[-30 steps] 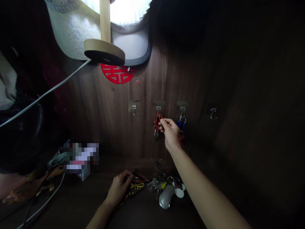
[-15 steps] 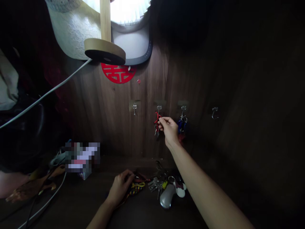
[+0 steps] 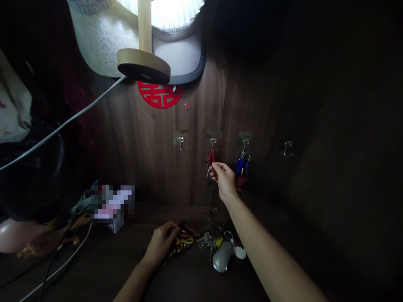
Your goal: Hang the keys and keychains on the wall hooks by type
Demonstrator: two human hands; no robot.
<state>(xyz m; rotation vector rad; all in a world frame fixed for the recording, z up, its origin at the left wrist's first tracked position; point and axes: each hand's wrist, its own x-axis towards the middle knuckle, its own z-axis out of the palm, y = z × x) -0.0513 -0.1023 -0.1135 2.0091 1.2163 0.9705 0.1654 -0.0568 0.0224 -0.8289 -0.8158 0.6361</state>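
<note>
Dark wood-grain wall [image 3: 154, 172] fills the background, brightest near the top, where a lamp [image 3: 144, 63] with a wooden stem and round base stands out in front of a pale cap [image 3: 102, 44] and a grey one with a dark brim edge. White cable [image 3: 78, 112] runs from the base down to the left edge, and a red cutout [image 3: 161, 96] shows just below. Lower on the wall are four metal hooks [image 3: 181, 140] in a row. At the second from the left, a red cord [image 3: 212, 157] hangs with its upper loop at the hook's lower end; small keys [image 3: 208, 173] dangle from it. The right hand [image 3: 224, 178] holds the cord in a narrow pinch between thumb and fingertips. Just beyond that hand, a blue bunch [image 3: 242, 166] hangs by rings from the third hook. On the dark shelf [image 3: 189, 283] below, the left hand [image 3: 161, 244] rests over a yellow-dotted strap [image 3: 180, 246], its thumb and fingers drawn close together; whether they grip it I cannot tell. Right of it lie loose keys [image 3: 206, 240], a yellow tag [image 3: 219, 241], a silver fob [image 3: 223, 255] and a white tag [image 3: 240, 252]. Farther left stands a pixelated box [image 3: 117, 222].
</note>
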